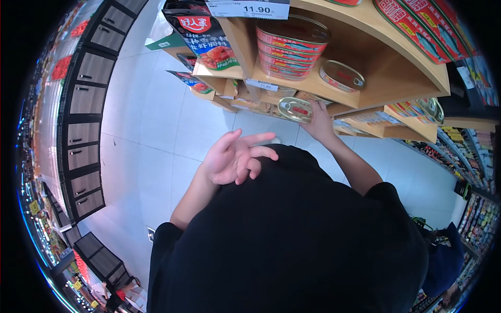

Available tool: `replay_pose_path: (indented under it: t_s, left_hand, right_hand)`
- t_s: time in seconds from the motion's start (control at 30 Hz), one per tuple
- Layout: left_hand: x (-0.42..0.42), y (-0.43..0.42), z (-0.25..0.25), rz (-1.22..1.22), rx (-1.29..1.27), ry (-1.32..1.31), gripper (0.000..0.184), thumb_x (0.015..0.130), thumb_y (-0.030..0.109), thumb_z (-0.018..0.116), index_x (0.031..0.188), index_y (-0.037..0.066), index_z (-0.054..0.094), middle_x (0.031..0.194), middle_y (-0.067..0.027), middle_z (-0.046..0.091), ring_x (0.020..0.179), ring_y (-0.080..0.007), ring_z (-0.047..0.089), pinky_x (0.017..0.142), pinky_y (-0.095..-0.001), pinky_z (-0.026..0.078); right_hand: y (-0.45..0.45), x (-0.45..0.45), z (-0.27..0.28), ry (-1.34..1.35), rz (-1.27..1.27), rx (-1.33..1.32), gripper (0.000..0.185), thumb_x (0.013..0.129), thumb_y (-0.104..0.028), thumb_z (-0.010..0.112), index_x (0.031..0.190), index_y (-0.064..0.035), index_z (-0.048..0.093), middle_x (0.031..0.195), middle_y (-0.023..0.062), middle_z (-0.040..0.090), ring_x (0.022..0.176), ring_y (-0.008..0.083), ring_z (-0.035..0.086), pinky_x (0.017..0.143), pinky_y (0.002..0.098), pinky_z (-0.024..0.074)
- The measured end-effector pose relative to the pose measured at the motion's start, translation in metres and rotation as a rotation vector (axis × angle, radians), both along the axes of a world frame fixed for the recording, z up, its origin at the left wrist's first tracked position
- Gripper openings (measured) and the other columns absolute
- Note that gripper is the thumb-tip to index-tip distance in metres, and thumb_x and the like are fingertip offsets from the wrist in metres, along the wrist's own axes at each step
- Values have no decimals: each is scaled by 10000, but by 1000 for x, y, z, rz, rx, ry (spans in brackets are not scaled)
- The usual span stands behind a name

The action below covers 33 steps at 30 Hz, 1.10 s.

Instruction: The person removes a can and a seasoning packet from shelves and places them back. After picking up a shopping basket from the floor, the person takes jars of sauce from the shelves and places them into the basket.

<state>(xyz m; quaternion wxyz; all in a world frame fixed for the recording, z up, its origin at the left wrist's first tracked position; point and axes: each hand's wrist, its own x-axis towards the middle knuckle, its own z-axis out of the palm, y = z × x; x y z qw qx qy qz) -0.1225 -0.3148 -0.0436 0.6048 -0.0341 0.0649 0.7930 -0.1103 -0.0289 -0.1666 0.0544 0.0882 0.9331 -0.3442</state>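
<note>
My right hand (319, 122) holds an oval can (296, 109) with a gold rim and pull tab, at the edge of a lower wooden shelf. My left hand (235, 159) is in front of my body, palm up, with its fingers spread and nothing in it. On the shelf above the held can stand a stack of red oval cans (290, 49) and a single oval can (342, 76) to its right. A blue and red food pouch (206, 41) stands left of the stack.
Price tags (250, 9) line the shelf edges. More red cans (422, 26) are on the top right shelf, others (417, 109) lower right. Dark cabinets (86, 99) run along the left. A person in dark blue (443, 261) is at lower right; other people (117, 297) appear at lower left.
</note>
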Motion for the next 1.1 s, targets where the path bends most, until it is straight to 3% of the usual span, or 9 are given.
replay_pose_path:
  t_s: [0.1, 0.3, 0.43, 0.57, 0.77, 1.1]
  left_hand:
    - [1, -4, 0, 69, 21, 1, 638, 960, 433, 267, 1396, -28, 204, 1248, -316, 420, 818, -354, 618, 498, -329, 581]
    - [6, -11, -2, 113, 24, -1, 645, 958, 422, 283, 1407, -28, 175, 1243, -309, 418, 818, -352, 608, 530, -339, 589]
    - [8, -16, 0, 160, -14, 2, 644, 958, 423, 268, 1410, -26, 172, 1232, -309, 423, 808, -349, 600, 530, -335, 583]
    - [9, -20, -1, 201, -45, 14, 637, 961, 422, 250, 1406, -27, 183, 1220, -311, 431, 789, -337, 591, 529, -324, 578]
    - [10, -24, -3, 241, -57, 15, 650, 956, 418, 299, 1411, -22, 151, 1207, -298, 423, 773, -304, 597, 523, -311, 569]
    - [10, -26, -7, 256, -5, -4, 616, 962, 406, 272, 1394, -30, 215, 1204, -306, 448, 802, -327, 599, 541, -318, 575]
  right_hand:
    - [8, -17, -33, 245, -26, 51, 699, 612, -173, 782, 1219, -38, 461, 1217, 192, 476, 1095, 381, 492, 908, 442, 429]
    - [13, -59, -78, 242, 70, 176, 618, 694, -264, 733, 1222, -49, 494, 1193, 205, 524, 1115, 386, 485, 932, 462, 397]
    - [1, -91, -86, 408, 84, 186, 578, 735, -294, 704, 1221, -50, 509, 1219, 200, 514, 1129, 382, 482, 949, 462, 384]
    - [-11, -121, -84, 551, 255, 102, 537, 775, -289, 668, 1234, -63, 504, 1244, 192, 504, 1143, 375, 474, 957, 464, 379]
    - [-24, -141, -87, 524, 255, 160, 527, 784, -288, 657, 1236, -65, 502, 1247, 190, 502, 1144, 374, 473, 960, 464, 377]
    - [-13, -135, -87, 462, 177, 203, 509, 801, -288, 637, 1239, -69, 498, 1251, 187, 499, 1147, 372, 470, 966, 463, 374]
